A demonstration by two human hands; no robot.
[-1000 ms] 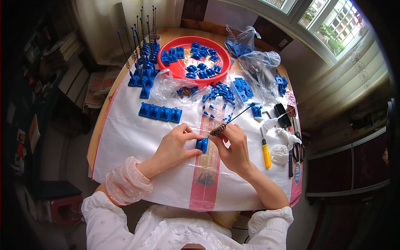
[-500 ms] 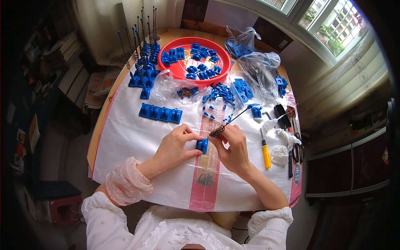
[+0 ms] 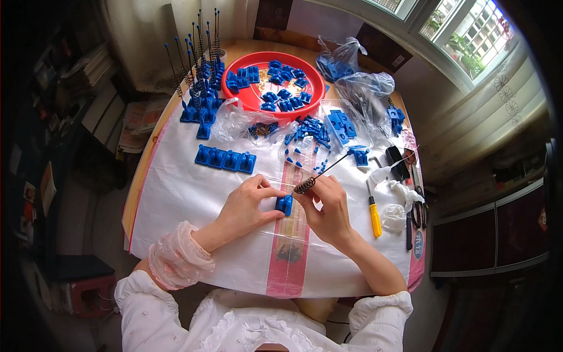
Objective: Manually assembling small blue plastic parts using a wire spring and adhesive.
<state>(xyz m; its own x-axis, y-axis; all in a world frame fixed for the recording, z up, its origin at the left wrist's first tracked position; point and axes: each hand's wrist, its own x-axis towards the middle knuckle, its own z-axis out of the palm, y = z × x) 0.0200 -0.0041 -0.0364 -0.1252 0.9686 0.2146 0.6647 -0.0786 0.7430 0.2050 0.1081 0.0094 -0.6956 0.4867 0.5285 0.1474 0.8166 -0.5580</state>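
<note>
Since the earlier picture, the blue tip (image 3: 350, 152) of our spring rod (image 3: 304, 186) has moved slightly left and toward us. Our right hand (image 3: 326, 206) holds this rod closed between the fingers, in a slanted position. With the left hand (image 3: 249, 202) we pinch the small blue block (image 3: 284, 205), which is on the silvery table cover (image 3: 182, 196), just beside our right fingertips.
</note>
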